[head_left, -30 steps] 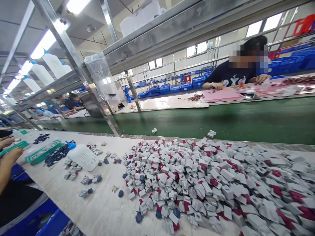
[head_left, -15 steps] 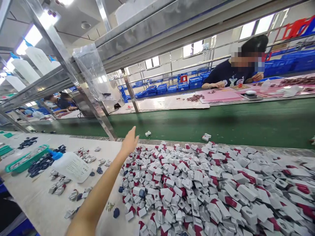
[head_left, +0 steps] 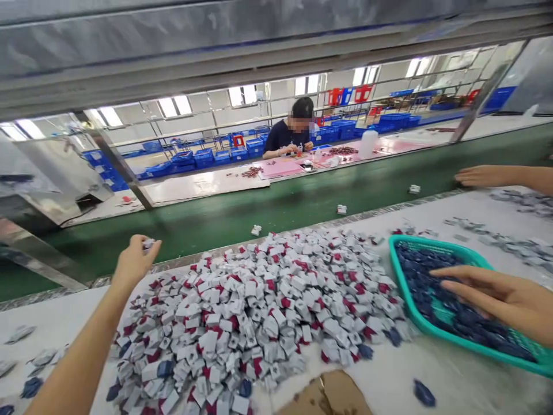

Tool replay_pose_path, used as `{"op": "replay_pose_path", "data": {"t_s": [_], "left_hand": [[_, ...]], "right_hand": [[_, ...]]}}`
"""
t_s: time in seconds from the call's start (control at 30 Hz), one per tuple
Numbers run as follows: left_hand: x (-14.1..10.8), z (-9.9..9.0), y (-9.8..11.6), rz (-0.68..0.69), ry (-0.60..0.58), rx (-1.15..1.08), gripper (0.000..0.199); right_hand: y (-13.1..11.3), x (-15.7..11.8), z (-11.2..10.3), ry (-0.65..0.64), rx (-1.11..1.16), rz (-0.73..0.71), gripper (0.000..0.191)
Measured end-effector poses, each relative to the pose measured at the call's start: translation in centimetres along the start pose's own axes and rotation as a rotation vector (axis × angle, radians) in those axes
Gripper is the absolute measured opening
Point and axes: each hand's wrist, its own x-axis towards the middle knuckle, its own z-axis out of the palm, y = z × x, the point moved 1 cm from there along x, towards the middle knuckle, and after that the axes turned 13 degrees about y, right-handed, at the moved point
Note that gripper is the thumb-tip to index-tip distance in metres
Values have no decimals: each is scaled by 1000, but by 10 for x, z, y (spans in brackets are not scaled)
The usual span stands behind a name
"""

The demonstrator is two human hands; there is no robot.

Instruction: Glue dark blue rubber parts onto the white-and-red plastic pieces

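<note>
My left hand (head_left: 137, 259) is closed on a small white piece (head_left: 148, 244) at the near edge of the green belt (head_left: 216, 222). Below and right of it lies a large pile of white and dark red pieces (head_left: 259, 305), with a few navy ones among them. Over a green basket (head_left: 404, 282) of navy pieces (head_left: 462, 305) is my right hand (head_left: 496, 294), its fingers stretched out and apart, with nothing seen in them. Several white pieces, one of them (head_left: 256, 230) near the pile, rest on the belt.
Another person's hand (head_left: 488, 176) reaches to the belt at the right. A person (head_left: 291, 135) sits at the pink-topped table (head_left: 280, 168) across the belt. Metal posts (head_left: 118, 164) rise beyond it. Brown cardboard (head_left: 324, 395) lies at the front; grey pieces (head_left: 510, 239) lie at the right.
The view has swung to the right. My left hand, earlier reaching out with its fingers extended, is now closed on a white piece. My right hand and the green basket of navy pieces have come into view.
</note>
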Motion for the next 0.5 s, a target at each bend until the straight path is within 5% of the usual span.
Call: {"op": "replay_pose_path", "data": {"t_s": [0.13, 0.27, 0.37, 0.5], "left_hand": [[-84, -41, 9, -277, 106, -491, 26], [-196, -77, 43, -692, -25, -998, 26], [-272, -87, 70, -889, -78, -1148, 29], [-347, -78, 95, -987, -240, -1246, 39]], "right_hand": [[-3, -15, -1, -350, 163, 99, 46], [-23, -45, 12, -687, 201, 8, 53], [-43, -72, 28, -701, 210, -217, 42], [-54, -109, 52, -715, 181, -652, 30]]}}
